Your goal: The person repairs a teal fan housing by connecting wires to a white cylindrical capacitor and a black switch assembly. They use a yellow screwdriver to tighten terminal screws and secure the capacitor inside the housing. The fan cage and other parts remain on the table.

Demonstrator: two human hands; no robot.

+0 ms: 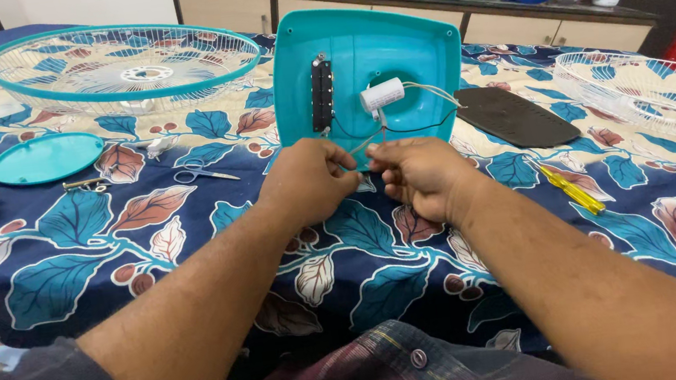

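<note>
A teal plastic fan base stands on edge on the bed in front of me, underside facing me. A black switch block and a white cylindrical capacitor sit on it, with thin wires running from them. My left hand and my right hand meet just below the capacitor. Both pinch the wire ends between fingertips.
A teal-rimmed wire fan guard lies at the back left, a second white guard at the right. A teal round cap, small scissors, a black flat plate and a yellow screwdriver lie on the leaf-patterned sheet.
</note>
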